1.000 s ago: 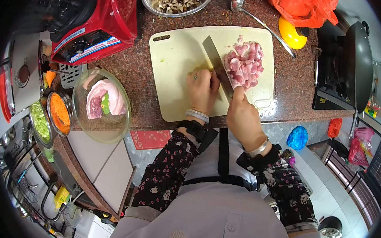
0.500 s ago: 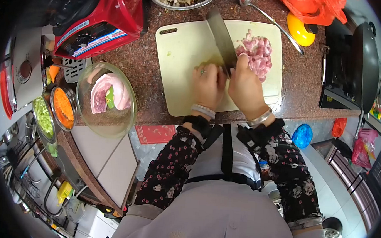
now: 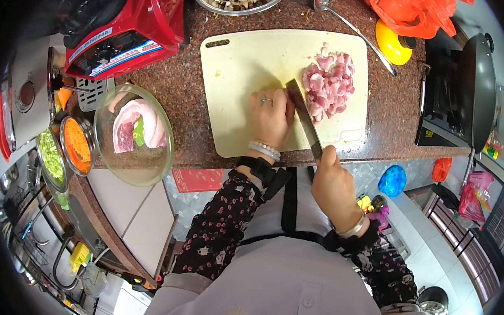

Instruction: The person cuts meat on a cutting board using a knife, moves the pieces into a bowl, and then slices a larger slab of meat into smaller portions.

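My right hand [image 3: 337, 186] is wrapped round the handle of a kitchen knife [image 3: 306, 117]. The blade slants up and left across the white cutting board [image 3: 232, 98], its far end beside the fingers of my left hand [image 3: 270, 117]. Those fingers are curled down on the board; whatever lies under them is hidden. To the right of the blade sits a pile of chopped pink meat [image 3: 329, 84].
Left of the board, a glass bowl [image 3: 133, 170] holds a slab of fatty meat [image 3: 128, 121]. Nearby are bowls of shredded carrot [image 3: 77, 144] and green shreds [image 3: 50, 156]. Behind stand a red appliance [image 3: 151, 13], a bowl of diced mushrooms [image 3: 238, 9] and a ladle [image 3: 360, 34].
My right hand has drawn the knife back toward my body and to the right, so the blade now lies lower and the meat pile is fully visible. My left hand stays on the board.
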A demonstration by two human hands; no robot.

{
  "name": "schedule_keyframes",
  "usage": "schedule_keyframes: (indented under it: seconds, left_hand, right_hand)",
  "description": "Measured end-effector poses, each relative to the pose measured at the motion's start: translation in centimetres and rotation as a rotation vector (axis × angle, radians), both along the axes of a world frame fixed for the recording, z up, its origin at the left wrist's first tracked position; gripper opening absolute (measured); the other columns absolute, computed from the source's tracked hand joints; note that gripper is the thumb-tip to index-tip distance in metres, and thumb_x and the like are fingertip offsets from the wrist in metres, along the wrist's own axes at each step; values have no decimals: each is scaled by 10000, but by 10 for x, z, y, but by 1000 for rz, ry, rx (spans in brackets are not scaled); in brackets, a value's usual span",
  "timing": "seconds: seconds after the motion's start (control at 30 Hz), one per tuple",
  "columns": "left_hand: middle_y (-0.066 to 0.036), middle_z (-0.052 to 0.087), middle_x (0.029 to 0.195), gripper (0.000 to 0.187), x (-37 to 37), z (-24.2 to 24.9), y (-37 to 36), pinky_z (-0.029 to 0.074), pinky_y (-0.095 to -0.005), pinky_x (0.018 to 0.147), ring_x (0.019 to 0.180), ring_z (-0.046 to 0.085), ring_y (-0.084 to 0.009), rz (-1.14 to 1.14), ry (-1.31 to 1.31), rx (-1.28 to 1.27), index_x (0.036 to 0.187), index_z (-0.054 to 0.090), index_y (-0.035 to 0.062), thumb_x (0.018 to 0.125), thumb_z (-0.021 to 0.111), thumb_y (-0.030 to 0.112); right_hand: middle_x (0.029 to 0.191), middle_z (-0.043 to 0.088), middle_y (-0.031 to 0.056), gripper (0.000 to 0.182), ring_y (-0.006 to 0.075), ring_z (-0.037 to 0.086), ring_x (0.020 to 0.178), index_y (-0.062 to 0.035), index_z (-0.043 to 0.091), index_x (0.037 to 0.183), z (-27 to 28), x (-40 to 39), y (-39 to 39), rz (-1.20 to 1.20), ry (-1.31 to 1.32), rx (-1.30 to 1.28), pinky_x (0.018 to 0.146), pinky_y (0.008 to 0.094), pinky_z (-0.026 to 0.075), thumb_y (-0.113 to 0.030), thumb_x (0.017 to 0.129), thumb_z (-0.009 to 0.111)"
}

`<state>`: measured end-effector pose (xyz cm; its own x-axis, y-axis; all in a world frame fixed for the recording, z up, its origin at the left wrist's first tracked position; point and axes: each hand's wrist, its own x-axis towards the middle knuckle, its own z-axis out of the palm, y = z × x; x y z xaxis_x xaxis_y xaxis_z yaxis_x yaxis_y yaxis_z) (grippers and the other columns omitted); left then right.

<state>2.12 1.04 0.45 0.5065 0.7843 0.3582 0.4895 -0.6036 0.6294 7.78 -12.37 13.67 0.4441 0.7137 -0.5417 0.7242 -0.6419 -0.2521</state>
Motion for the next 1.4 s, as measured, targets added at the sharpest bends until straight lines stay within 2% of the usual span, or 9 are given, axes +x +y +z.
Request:
schedule_keyframes:
  seconds: [0.1, 0.27, 0.37, 0.6, 0.77, 0.93, 1.1, 1.33, 1.4]
  left_hand:
    - [-134, 568, 738, 127, -4, 1, 3, 419, -443, 763, 786, 558, -341, -55, -7, -39, 765, 493, 51, 753, 619, 61]
    - [-122, 542, 697, 154, -10, 3, -5, 407, -441, 740, 735, 540, -333, -8, -10, -117, 745, 463, 51, 784, 611, 33]
    - [-99, 508, 653, 177, -10, -14, -3, 378, -423, 684, 677, 510, -316, -11, -202, -187, 735, 448, 54, 808, 605, 18]
    - [-126, 505, 681, 147, -2, 0, -1, 380, -437, 717, 664, 503, -328, 17, -42, 20, 755, 444, 45, 781, 581, -4]
    - [-145, 535, 764, 126, -4, -10, -1, 393, -442, 728, 770, 528, -346, 9, 3, -17, 767, 474, 40, 752, 599, 26]
    - [-135, 551, 736, 128, -9, -3, -2, 397, -438, 728, 748, 534, -339, 25, -46, -42, 754, 483, 43, 782, 608, 47]
    - [-129, 519, 657, 156, -7, 2, 0, 389, -430, 713, 689, 510, -335, 43, -167, -196, 738, 473, 40, 826, 603, 44]
    - [-132, 517, 728, 123, -7, -13, -2, 386, -426, 692, 703, 503, -339, -21, -45, 27, 775, 466, 26, 745, 571, -30]
    - [-139, 542, 771, 115, -6, -10, 1, 395, -432, 728, 752, 519, -348, -10, -9, -6, 797, 492, 28, 733, 578, -14]
  right_hand:
    - [754, 596, 268, 236, 429, 617, 631, 22, 367, 1011, -30, 6, 41, 7, -26, 215, 539, 503, 503, -50, 855, 528]
    - [648, 583, 244, 234, 451, 587, 597, 23, 380, 1027, -56, 45, 99, -17, -16, 505, 498, 501, 477, -86, 879, 524]
    - [615, 567, 250, 216, 468, 585, 622, 4, 375, 1006, -27, 40, 79, -94, 15, 440, 525, 533, 463, -81, 884, 531]
    - [841, 599, 286, 227, 458, 605, 664, 2, 384, 1011, -18, 10, 25, -40, 11, 204, 559, 516, 496, -26, 831, 518]
    - [782, 604, 219, 291, 403, 632, 643, 16, 397, 1060, -10, -5, -8, 19, 5, 18, 560, 488, 515, -9, 794, 511]
    - [746, 612, 231, 311, 406, 618, 595, 41, 402, 1112, -56, 18, 86, 82, -157, 374, 525, 483, 505, -55, 843, 526]
    - [686, 596, 269, 212, 457, 599, 623, 1, 381, 1014, -30, 32, 70, -56, 34, 348, 532, 523, 477, -78, 881, 526]
    - [796, 598, 206, 265, 350, 643, 590, 11, 401, 1024, -20, 11, 28, 99, -56, 235, 507, 405, 530, 3, 785, 515]
    - [811, 592, 175, 309, 318, 653, 594, 25, 412, 1045, -4, 5, -3, 116, -73, 52, 493, 377, 534, -11, 769, 548]
